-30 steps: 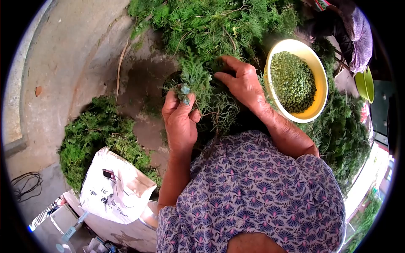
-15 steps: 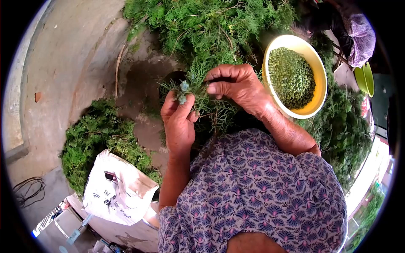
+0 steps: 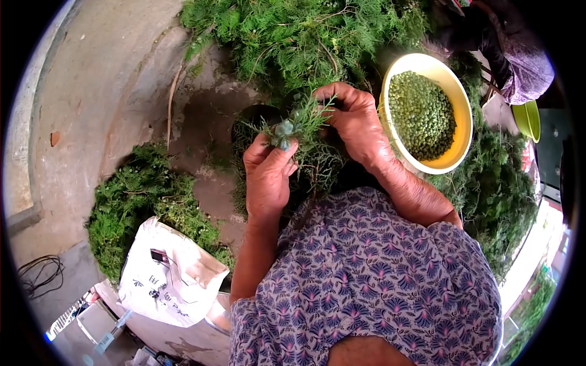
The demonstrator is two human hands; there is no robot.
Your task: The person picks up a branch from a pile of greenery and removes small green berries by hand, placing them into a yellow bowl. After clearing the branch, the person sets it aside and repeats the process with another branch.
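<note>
My left hand (image 3: 268,177) is closed, with thumb and fingers pinching an evergreen sprig. Pale blue-green cones (image 3: 284,131) cluster on it just above the thumb tip. To the right, my right hand (image 3: 360,128) is bent at the wrist, its thumb and forefinger closed on the leafy green end of the sprig (image 3: 314,116). The very tips of those fingers are partly hidden by the foliage. Beside my right wrist stands a yellow basin (image 3: 465,137), holding a heap of small green cones (image 3: 421,113).
A large pile of cut evergreen branches (image 3: 299,36) lies ahead, with a smaller pile (image 3: 146,207) at left. A white sack (image 3: 183,262) with a phone (image 3: 160,256) on it is at lower left. Another person's patterned sleeve (image 3: 531,73) shows at upper right, near a green bowl (image 3: 526,121).
My left hand has shifted slightly right and the cones have turned. My right hand has risen a little, with its fingers now on the sprig's upper foliage. The other person's sleeve has moved slightly.
</note>
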